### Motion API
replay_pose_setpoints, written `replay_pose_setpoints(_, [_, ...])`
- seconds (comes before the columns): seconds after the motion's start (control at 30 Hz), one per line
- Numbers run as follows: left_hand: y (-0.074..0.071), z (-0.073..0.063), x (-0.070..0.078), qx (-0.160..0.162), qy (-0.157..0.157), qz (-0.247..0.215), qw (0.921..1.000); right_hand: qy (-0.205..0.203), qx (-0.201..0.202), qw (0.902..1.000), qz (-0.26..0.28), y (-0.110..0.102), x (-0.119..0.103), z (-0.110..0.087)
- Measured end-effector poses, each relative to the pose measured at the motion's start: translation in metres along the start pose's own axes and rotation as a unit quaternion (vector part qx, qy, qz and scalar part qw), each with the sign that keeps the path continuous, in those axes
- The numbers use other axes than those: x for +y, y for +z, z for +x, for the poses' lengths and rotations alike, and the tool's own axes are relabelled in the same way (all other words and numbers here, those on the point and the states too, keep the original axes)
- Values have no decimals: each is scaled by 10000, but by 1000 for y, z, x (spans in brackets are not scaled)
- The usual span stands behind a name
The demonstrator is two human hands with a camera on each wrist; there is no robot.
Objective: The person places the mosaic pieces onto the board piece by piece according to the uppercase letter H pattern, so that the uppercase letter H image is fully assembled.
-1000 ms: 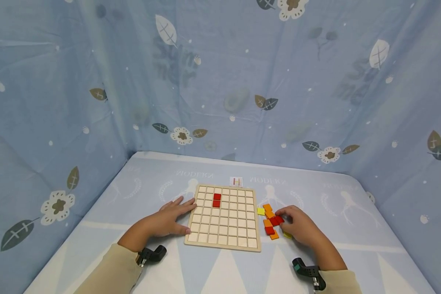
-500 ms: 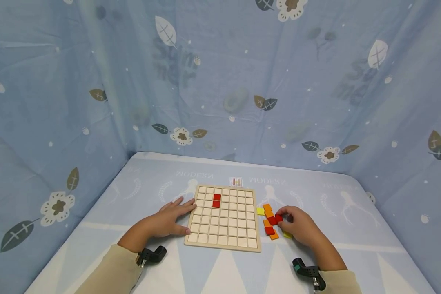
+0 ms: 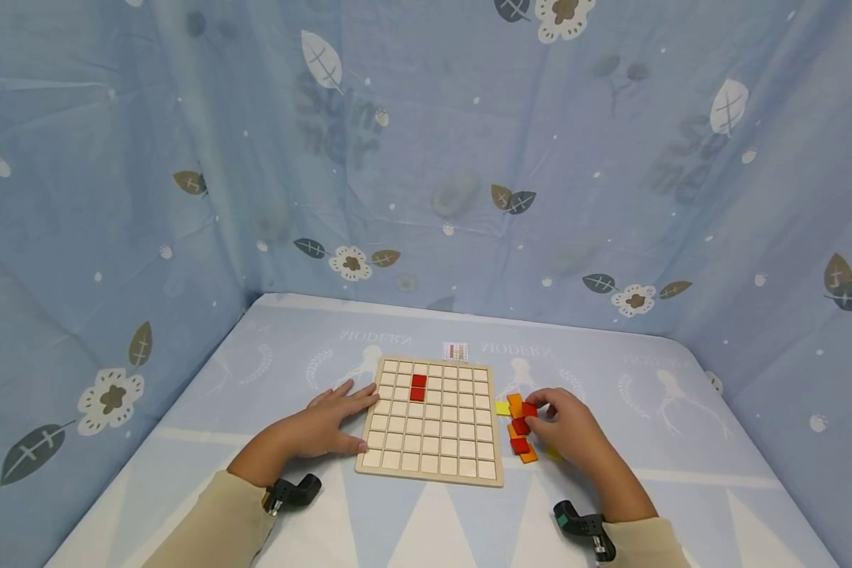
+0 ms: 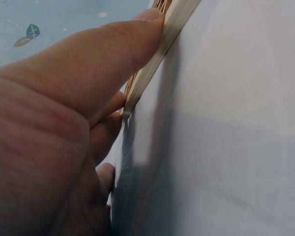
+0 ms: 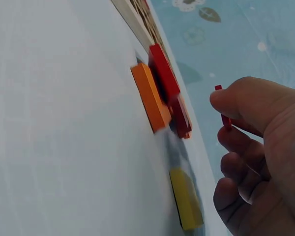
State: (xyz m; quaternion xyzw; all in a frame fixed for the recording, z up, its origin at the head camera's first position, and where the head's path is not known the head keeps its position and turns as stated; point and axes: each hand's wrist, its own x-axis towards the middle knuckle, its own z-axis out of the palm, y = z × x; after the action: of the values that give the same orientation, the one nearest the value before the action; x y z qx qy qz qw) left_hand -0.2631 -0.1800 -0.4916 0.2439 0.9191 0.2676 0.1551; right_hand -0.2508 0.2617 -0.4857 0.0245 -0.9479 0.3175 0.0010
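Observation:
My right hand point(image 3: 566, 426) pinches a red tile point(image 5: 226, 121) between thumb and fingers, lifted above the other tiles. Below it, right of the board, lie an orange tile point(image 5: 150, 98), another red tile point(image 5: 163, 73) and a yellow tile point(image 5: 186, 199), among several loose ones. The pale wooden grid board point(image 3: 429, 427) holds two red tiles, an upper one point(image 3: 419, 380) and a lower one point(image 3: 416, 394), in the same column. My left hand point(image 3: 318, 426) rests against the board's left edge with its fingers spread; in the left wrist view the thumb point(image 4: 113, 44) touches the rim.
A small printed card point(image 3: 456, 351) lies just behind the board. A bright yellow tile point(image 3: 503, 409) sits by the board's right edge. Patterned blue curtain point(image 3: 426, 158) encloses the back and sides of the cloth-covered table point(image 3: 270, 536).
My right hand has picked a red tile out of the pile and moved it slightly up and left, toward the board. My left hand has stayed in place.

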Motion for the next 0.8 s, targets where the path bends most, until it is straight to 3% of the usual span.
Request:
replay_pose_setpoints(0.5, [-1, -2, -2, 6, 175, -41, 9998, -133, -185, 9996, 136, 13, -33, 15])
replay_pose_setpoints(0.8, [0, -1, -1, 7, 92, -89, 9999, -345, -222, 9985, 358, 29, -58, 25])
